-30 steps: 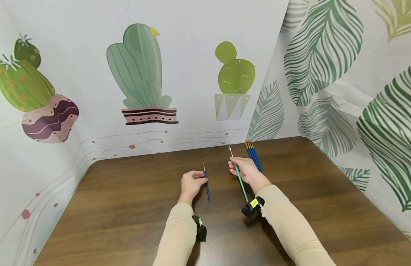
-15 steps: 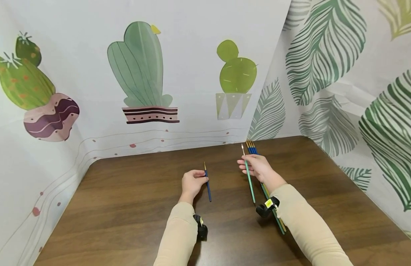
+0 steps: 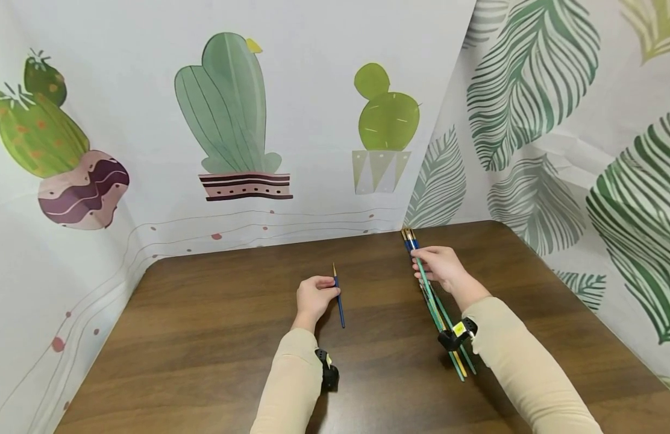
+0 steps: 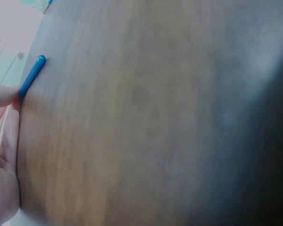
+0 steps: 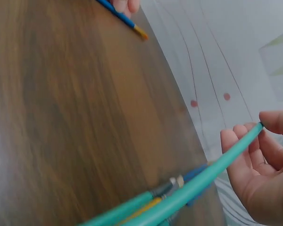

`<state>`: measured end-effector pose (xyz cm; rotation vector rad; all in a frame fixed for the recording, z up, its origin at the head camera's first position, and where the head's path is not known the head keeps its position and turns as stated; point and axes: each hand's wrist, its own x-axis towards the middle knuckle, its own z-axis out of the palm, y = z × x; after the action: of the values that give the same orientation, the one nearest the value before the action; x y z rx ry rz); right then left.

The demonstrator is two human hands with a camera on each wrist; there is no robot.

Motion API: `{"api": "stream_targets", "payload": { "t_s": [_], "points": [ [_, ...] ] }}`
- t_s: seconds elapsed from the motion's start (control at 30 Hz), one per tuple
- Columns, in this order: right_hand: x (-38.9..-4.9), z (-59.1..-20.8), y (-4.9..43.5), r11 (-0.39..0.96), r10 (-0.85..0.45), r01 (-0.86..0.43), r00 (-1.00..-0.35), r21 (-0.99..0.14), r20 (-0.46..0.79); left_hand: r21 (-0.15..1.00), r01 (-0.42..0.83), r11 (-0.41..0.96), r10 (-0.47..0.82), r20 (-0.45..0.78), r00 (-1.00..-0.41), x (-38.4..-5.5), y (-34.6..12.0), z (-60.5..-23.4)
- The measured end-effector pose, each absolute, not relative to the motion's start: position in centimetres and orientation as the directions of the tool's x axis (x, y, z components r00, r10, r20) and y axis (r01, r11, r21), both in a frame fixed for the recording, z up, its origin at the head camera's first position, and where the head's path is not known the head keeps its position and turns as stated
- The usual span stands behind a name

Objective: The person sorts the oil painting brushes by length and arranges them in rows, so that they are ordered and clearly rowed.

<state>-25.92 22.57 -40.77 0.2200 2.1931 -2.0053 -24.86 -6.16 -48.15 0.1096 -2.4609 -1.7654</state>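
Observation:
My left hand (image 3: 313, 298) pinches a thin blue paintbrush (image 3: 341, 310) with its bristles toward the wall. In the left wrist view the blue brush's handle end (image 4: 33, 75) pokes out past the fingers. Farther right, my right hand (image 3: 444, 266) holds a green paintbrush (image 5: 203, 181) between thumb and fingertips, its handle slanting back toward the wrist. Below that hand lie several blue paintbrushes (image 3: 407, 242), bristles at the table's far edge, and green and yellow paintbrushes (image 3: 457, 363) nearer me. The right hand and its brush partly cover these.
The brown wooden table (image 3: 216, 337) runs under both hands. Behind it hangs a white cloth (image 3: 313, 120) printed with cacti, and a leaf-printed cloth (image 3: 541, 108) hangs at the right. A black wrist camera (image 3: 457, 334) sits just above the green and yellow handles.
My right hand has moved right with the green brush, from beside the blue brushes to over the brushes lying there. The left hand and its blue brush have stayed in place.

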Motion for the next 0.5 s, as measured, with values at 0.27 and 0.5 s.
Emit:
{"api": "stream_targets", "payload": {
  "t_s": [0.27,0.5],
  "points": [
    [-25.4,-41.2,25.2,0.262,0.031,0.181,-0.983,-0.948,-0.179,0.947,0.011,0.320,-0.118,0.051,-0.992,-24.8,-6.0,-48.0],
    [-24.7,-41.8,26.5,0.352,0.060,0.199,-0.980,-0.915,-0.190,0.951,0.005,0.309,-0.120,0.044,-0.992,-24.8,-6.1,-48.0]
  ]
}}
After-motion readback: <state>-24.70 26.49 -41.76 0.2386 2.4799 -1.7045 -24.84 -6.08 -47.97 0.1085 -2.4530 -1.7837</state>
